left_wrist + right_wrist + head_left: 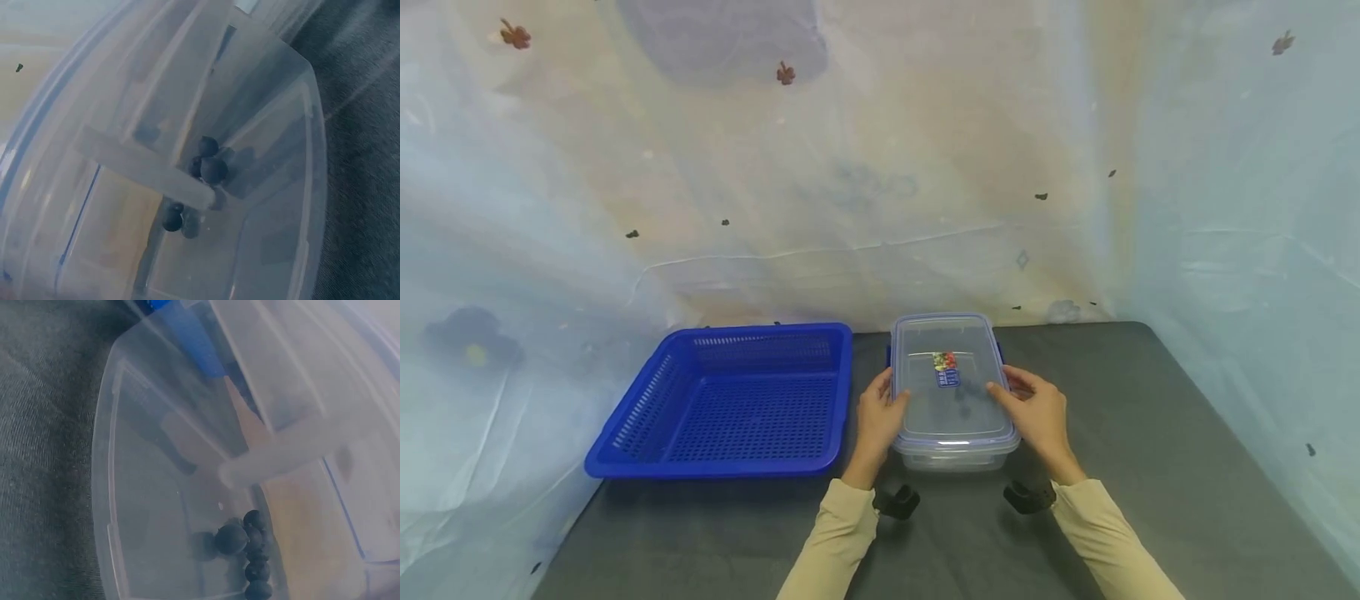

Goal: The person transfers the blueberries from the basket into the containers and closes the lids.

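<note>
A clear plastic food container (958,417) with its lid on sits right of the middle of the table. A small label with a colourful picture and blue print is on the lid. My left hand (880,414) holds its left side, thumb over the lid's edge. On the opposite side my right hand (1037,414) grips it likewise, with the fingers partly hidden behind the rim. Several small dark round berries (214,170) show through the clear wall in the left wrist view. In the right wrist view, dark berries (232,540) lie at the bottom. Neither wrist view shows the hands.
A blue plastic basket (831,454) with slotted walls and a mesh bottom stands to the left of the container. Dark grey cloth covers the table (1150,500). A pale patterned curtain (865,167) hangs behind it and along both sides.
</note>
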Tool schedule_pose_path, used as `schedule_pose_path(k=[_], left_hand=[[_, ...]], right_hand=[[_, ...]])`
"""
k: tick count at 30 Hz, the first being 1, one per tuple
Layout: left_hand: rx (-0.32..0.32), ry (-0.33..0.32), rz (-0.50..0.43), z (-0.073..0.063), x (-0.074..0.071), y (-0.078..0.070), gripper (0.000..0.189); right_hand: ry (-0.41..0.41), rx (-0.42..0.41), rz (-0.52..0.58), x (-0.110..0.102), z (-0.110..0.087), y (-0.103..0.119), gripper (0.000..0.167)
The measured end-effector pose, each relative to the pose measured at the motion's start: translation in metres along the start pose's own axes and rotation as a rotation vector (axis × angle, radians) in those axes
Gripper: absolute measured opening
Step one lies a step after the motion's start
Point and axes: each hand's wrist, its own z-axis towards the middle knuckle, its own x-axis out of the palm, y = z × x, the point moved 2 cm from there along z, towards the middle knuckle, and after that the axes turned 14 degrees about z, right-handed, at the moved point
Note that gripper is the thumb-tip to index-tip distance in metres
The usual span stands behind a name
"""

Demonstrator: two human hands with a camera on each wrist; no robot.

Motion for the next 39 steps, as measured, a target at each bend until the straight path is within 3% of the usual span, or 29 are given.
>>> schedule_pose_path(k=[4,11,19,26,28,30,33,35,37,39], left_hand=[[0.014,-0.018,-0.001,0.003,0.002,-0.002,0.047],[0.07,-0.036,0.087,0.005,0.002,-0.001,0.043],[0.104,-0.043,0.056,0.006,0.004,0.01,0.043],[0.085,-0.068,0.008,0.005,0.006,0.015,0.046],[0.053,-0.071,-0.007,0.006,0.008,0.017,0.053],[-0.022,-0.051,-0.037,0.007,0.01,0.02,0.067],[-0.163,0.039,-0.126,0.008,0.013,0.03,0.087],[-0.232,0.108,-0.202,0.009,0.016,0.036,0.089],[-0.257,0.138,-0.274,0.01,0.019,0.039,0.084],[-0.238,0.106,-0.324,0.012,0.021,0.039,0.075]], right_hand=[[-0.027,0.017,-0.003,-0.001,0.002,-0.003,0.041],[-0.042,0.043,-0.036,-0.001,0.003,-0.006,0.039],[-0.055,0.049,-0.023,-0.001,0.001,-0.01,0.039],[-0.036,0.073,0.001,-0.002,0.001,-0.014,0.045],[-0.018,0.116,0.045,-0.004,0.002,-0.018,0.054],[0.003,0.196,0.102,-0.005,0.003,-0.023,0.065],[0.089,0.375,0.284,-0.006,0.004,-0.032,0.082],[0.156,0.494,0.437,-0.004,0.004,-0.037,0.084],[0.209,0.584,0.582,-0.003,0.004,-0.041,0.082],[0.213,0.614,0.669,-0.003,0.005,-0.041,0.078]])
